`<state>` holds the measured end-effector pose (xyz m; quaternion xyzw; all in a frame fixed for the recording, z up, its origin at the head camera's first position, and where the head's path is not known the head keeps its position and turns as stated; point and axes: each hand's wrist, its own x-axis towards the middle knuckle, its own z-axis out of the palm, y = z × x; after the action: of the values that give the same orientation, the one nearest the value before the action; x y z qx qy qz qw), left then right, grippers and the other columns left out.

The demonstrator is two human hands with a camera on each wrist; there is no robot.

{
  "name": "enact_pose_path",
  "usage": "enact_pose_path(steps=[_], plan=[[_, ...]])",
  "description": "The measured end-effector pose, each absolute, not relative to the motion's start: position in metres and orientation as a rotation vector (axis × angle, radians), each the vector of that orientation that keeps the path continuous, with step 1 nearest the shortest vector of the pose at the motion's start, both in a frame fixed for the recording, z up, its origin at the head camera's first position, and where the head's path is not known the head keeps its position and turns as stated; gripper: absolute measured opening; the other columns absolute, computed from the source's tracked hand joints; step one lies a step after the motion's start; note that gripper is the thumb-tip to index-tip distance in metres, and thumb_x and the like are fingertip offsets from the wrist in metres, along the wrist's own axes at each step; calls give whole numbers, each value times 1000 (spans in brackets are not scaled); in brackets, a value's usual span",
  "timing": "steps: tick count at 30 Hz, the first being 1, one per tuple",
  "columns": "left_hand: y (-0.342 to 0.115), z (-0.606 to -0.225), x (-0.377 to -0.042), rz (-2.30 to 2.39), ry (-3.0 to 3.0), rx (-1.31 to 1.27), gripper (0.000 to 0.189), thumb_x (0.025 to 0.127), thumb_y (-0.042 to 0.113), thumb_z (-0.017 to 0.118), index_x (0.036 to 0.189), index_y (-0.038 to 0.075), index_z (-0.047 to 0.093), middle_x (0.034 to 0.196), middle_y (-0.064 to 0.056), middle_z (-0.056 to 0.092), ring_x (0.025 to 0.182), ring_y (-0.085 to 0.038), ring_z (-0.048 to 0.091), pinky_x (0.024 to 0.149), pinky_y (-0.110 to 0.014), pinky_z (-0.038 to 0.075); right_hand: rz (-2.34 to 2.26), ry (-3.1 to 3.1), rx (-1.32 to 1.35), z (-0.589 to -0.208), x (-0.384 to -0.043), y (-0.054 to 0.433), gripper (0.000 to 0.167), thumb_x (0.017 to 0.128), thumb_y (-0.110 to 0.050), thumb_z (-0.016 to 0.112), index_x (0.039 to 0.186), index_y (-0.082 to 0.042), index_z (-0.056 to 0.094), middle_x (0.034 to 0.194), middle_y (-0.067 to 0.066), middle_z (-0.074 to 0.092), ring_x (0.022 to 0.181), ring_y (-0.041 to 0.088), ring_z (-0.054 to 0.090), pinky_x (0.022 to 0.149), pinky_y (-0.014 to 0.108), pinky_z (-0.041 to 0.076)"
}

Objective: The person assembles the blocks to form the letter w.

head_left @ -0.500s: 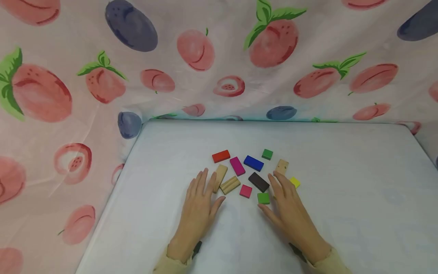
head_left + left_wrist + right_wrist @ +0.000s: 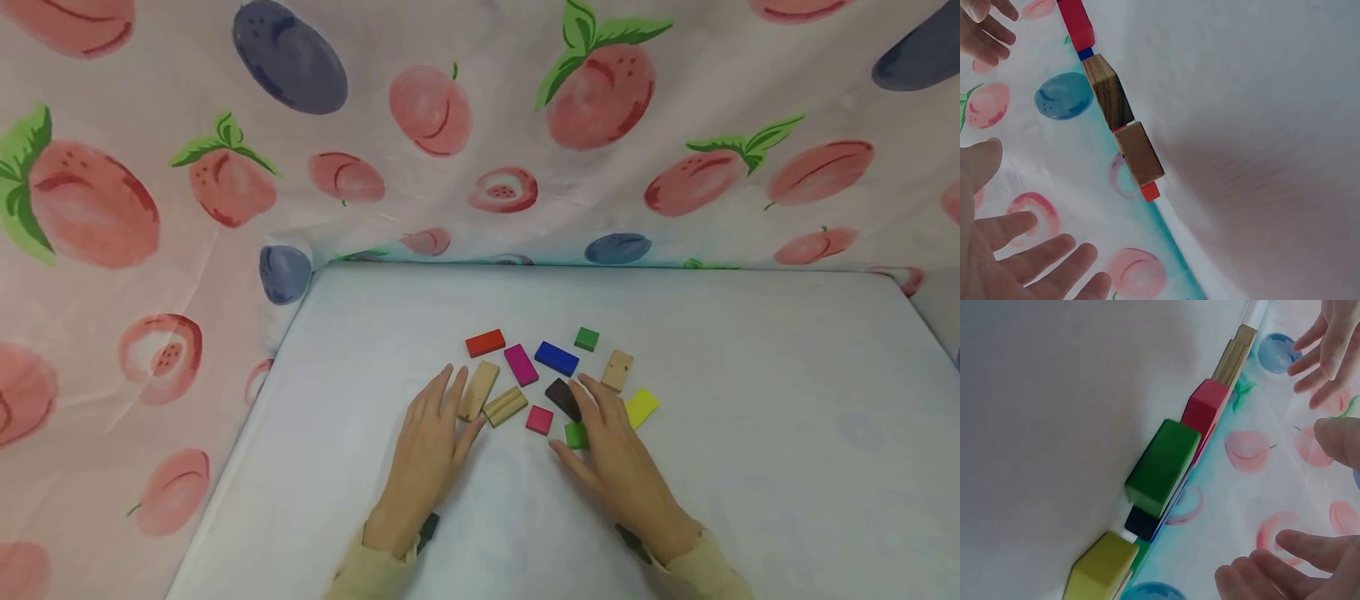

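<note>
Small coloured and wooden blocks lie flat in a loose group on the white table. My left hand (image 2: 424, 446), fingers extended, hovers at the group's left side. It is nearest a plain wooden block (image 2: 478, 390) and a grooved wooden block (image 2: 506, 407). On the other side my right hand (image 2: 617, 454) spreads over the black block (image 2: 561, 398) and the light green block (image 2: 576, 436), partly hiding both. Beside it lie the yellow block (image 2: 642, 408) and a spotted wooden block (image 2: 618, 370). Both wrist views show the fingers apart from the blocks, gripping nothing.
Farther back are a red block (image 2: 485, 342), a magenta block (image 2: 521, 365), a blue block (image 2: 557, 358) and a dark green block (image 2: 587, 338). A pink block (image 2: 539, 420) lies between the hands. Fruit-printed cloth (image 2: 420, 200) hangs behind the table (image 2: 787, 417).
My right hand has moved left, covering more of the black and light green blocks and uncovering the yellow one. My left hand has shifted slightly left, off the plain wooden block.
</note>
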<state>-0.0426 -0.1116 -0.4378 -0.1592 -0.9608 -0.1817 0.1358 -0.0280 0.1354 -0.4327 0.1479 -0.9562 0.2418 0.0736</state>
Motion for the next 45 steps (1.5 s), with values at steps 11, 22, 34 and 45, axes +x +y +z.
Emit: enact_pose_path(steps=[11, 22, 34, 45], plan=[[-116, -440, -54, -556, -2762, -457, 68, 96, 32, 65, 152, 5, 37, 149, -17, 46, 135, -32, 47, 113, -48, 40, 754, -2883, 488, -429, -35, 115, 85, 84, -35, 80, 152, -6, 37, 155, 12, 35, 140, 30, 38, 98, 44, 52], [-118, -439, -65, -614, -2734, -419, 61, 96, 28, 67, 147, 4, 44, 144, -17, 52, 130, -33, 52, 108, -48, 46, 769, -2923, 525, -428, -40, 98, 83, 86, -40, 77, 152, -8, 38, 153, 14, 39, 141, 31, 38, 99, 46, 52], [-122, -437, -76, -633, -2752, -397, 57, 97, 28, 66, 144, 3, 48, 142, -17, 54, 130, -32, 53, 108, -47, 46, 809, -2882, 614, -429, -48, 80, 76, 90, -36, 74, 150, -5, 39, 148, 15, 42, 135, 30, 44, 103, 44, 50], [-129, -439, -93, -628, -2729, -440, 52, 98, 28, 64, 142, 3, 51, 137, -16, 57, 126, -32, 56, 106, -46, 48, 829, -2923, 585, -433, -55, 68, 75, 90, -38, 73, 149, -5, 41, 149, 15, 42, 136, 30, 44, 102, 42, 52]])
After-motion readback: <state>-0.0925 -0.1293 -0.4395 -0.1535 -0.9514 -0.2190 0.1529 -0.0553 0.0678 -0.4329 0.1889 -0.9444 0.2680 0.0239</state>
